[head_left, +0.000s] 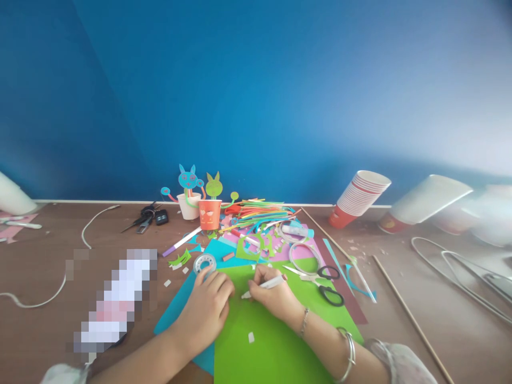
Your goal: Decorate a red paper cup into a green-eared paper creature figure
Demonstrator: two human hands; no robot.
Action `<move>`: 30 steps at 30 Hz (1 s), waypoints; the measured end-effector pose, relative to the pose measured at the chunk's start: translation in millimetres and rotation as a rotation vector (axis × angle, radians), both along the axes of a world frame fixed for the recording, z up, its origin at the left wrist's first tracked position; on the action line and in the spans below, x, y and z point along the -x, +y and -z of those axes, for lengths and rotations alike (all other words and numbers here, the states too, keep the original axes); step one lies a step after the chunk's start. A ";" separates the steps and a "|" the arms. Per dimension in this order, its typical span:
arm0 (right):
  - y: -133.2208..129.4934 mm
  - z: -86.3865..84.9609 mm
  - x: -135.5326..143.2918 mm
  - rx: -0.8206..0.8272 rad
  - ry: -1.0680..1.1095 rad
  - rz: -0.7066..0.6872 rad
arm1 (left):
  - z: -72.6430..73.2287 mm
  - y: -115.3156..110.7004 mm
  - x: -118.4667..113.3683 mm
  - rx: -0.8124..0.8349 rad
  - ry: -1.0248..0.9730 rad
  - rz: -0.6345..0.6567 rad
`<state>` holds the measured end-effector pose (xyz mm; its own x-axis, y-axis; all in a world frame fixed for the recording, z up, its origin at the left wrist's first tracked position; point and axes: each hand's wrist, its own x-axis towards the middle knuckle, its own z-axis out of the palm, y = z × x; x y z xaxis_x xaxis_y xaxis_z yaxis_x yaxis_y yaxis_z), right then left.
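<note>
My right hand (272,293) grips a white marker (269,284) in a writing hold, its tip at the green paper (280,336). Curled and palm down, my left hand (210,304) rests at the left edge of this sheet; its fingertips are hidden, so I cannot see whether they hold anything. Just beyond it lies a roll of tape (205,263), on the blue paper (168,322) that shows from under the green sheet. Right of my right hand are scissors (318,278) with black handles. A small white scrap (251,337) lies on the green paper.
Two paper cups with cut-out faces, one white (189,208) and one red (210,216), stand at the back. Colourful pipe cleaners (264,213) and paper offcuts lie beside them. Stacked cups (360,197) lean at right. Left are keys (149,217); a wooden stick (412,317) lies right.
</note>
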<state>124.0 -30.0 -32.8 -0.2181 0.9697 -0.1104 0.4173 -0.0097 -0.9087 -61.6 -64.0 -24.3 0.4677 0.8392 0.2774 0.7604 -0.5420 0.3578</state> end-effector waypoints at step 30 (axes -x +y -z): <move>-1.6 -3.2 0.7 -0.034 -0.038 -0.022 | 0.6 -0.1 0.9 0.030 -0.005 0.006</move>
<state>123.3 -31.6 -29.6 -0.2359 0.9679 -0.0862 0.4516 0.0306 -0.8917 -62.5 -64.1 -24.9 0.4715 0.8443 0.2546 0.7551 -0.5357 0.3781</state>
